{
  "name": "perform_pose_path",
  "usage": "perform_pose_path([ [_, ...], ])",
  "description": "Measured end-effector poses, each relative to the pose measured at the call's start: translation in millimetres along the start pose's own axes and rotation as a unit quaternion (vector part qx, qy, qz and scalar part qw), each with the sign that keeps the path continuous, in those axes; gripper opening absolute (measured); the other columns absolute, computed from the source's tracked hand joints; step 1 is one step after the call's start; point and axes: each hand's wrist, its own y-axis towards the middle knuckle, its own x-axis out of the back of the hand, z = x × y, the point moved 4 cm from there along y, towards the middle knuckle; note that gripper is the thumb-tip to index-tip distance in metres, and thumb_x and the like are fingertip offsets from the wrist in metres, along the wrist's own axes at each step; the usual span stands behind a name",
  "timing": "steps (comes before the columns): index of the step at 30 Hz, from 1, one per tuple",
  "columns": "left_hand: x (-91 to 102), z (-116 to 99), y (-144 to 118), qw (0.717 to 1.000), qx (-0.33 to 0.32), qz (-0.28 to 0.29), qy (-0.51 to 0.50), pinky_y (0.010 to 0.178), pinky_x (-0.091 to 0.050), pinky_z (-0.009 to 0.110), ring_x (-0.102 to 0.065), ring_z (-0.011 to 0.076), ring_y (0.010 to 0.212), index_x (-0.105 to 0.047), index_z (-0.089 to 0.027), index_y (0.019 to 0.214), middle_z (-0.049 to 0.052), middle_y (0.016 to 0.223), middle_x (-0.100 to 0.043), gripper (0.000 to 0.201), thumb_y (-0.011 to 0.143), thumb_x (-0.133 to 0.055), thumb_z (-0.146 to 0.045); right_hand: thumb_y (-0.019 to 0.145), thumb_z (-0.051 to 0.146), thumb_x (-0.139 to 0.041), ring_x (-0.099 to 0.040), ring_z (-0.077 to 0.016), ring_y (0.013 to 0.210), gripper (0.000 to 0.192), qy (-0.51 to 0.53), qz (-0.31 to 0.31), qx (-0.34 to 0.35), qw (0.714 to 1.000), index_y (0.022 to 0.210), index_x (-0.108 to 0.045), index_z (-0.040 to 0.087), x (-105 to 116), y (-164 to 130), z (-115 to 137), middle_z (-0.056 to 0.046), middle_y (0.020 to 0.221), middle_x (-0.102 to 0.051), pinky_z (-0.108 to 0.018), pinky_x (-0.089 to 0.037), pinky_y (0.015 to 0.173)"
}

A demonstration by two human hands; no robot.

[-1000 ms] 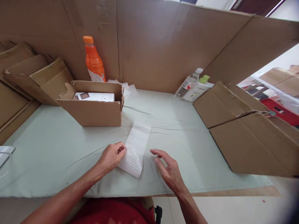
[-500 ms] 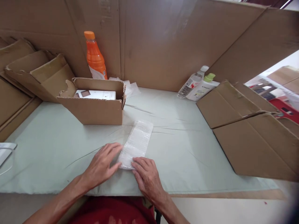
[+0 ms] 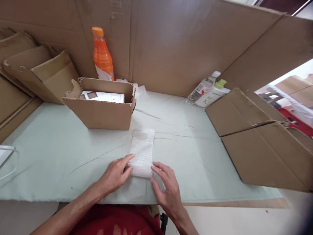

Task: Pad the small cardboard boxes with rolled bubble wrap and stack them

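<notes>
A flat, clear bubble-wrap sleeve [image 3: 141, 153] lies on the pale green cloth before me, its long sides pointing away from me. Whatever may be inside it I cannot make out. My left hand [image 3: 116, 173] rests at its near left edge, with the index fingertip on the plastic and the thumb apart below. On the opposite side, my right hand [image 3: 168, 186] has its fingers and thumb spread, the tips at the near right edge. Neither hand is closed around the sleeve.
Behind the sleeve stands an open cardboard box [image 3: 107, 114] holding a white box [image 3: 105, 96]. An orange drink bottle [image 3: 102, 58] is behind it. A water bottle [image 3: 201, 89] and a white lotion bottle [image 3: 211, 94] lean at the back right. Cardboard boxes [image 3: 264, 156] flank both sides.
The sleeve has turned to point more straight ahead. My right hand has shifted right, off its near end to the right edge; my left hand has also moved slightly right.
</notes>
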Motion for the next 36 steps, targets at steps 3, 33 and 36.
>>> perform_pose_path([
  [3, 0.2, -0.4, 8.3, 0.997, 0.058, 0.038, 0.016, 0.071, -0.052, 0.032, -0.067, 0.0200, 0.072, -0.055, -0.018, 0.139, 0.002, 0.083, -0.074, 0.050, 0.090, -0.049, -0.024, 0.091, 0.015, -0.059, -0.060, -0.0294, 0.117, 0.036, -0.080, 0.064, 0.083, 0.991, 0.125, -0.060, 0.025, -7.2, 1.4, 5.8, -0.011, 0.130, -0.066, -0.047, -0.048, 0.092],
  [33, 6.1, -12.1, -14.1, 0.983, -0.150, -0.100, 0.036, 0.087, -0.049, 0.041, -0.062, 0.0229, 0.094, -0.053, -0.019, 0.135, 0.008, 0.102, -0.071, 0.045, 0.090, -0.049, -0.013, 0.098, 0.022, -0.054, -0.067, -0.0243, 0.106, 0.031, -0.022, 0.166, 0.030, 0.985, 0.128, -0.059, 0.026, -12.5, 25.6, -9.1, -0.007, 0.121, -0.072, -0.043, -0.051, 0.092],
  [36, 5.6, -1.0, 1.2, 0.989, -0.071, -0.125, 0.025, 0.084, -0.050, 0.042, -0.062, 0.0236, 0.089, -0.058, -0.020, 0.129, 0.007, 0.097, -0.071, 0.041, 0.089, -0.051, -0.018, 0.093, 0.021, -0.058, -0.059, -0.0321, 0.120, 0.039, -0.097, 0.132, 0.075, 0.984, 0.132, -0.057, 0.023, -10.8, 26.0, -0.8, -0.014, 0.138, -0.061, -0.050, -0.049, 0.093],
])
